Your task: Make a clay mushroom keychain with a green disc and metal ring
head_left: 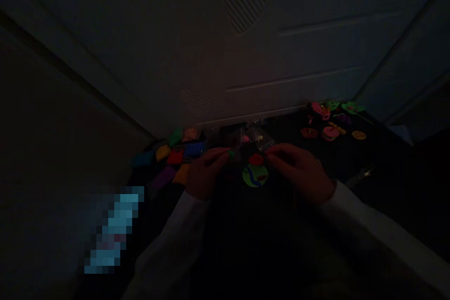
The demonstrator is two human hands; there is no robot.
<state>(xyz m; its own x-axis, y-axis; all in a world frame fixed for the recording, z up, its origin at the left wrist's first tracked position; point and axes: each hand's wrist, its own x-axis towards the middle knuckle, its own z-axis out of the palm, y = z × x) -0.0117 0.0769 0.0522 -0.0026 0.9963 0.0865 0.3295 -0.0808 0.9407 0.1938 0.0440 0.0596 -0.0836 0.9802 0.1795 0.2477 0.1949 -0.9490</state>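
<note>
The light is very dim. Between the thumb and finger of my left hand [206, 172] is a small lump of green modelling clay [231, 154]. My right hand [301, 168] is closed in a pinch, its fingertips just right of a red clay piece [256, 159]; whatever they hold is too dark to make out. Below that red piece, and touching it, lies a round green clay disc [253, 178] with a wavy blue strip and a small dark red piece on it. Both hands are close above the dark tabletop, one on each side of the disc.
Packs of coloured clay, including a red block [176, 155], a blue pack [195, 149] and a purple pack [164, 176], crowd the left. Clear plastic bags [262, 138] lie behind the disc. Finished-looking clay figures [330, 133] stand at right. A pale panel with hearts [246, 56] rises behind.
</note>
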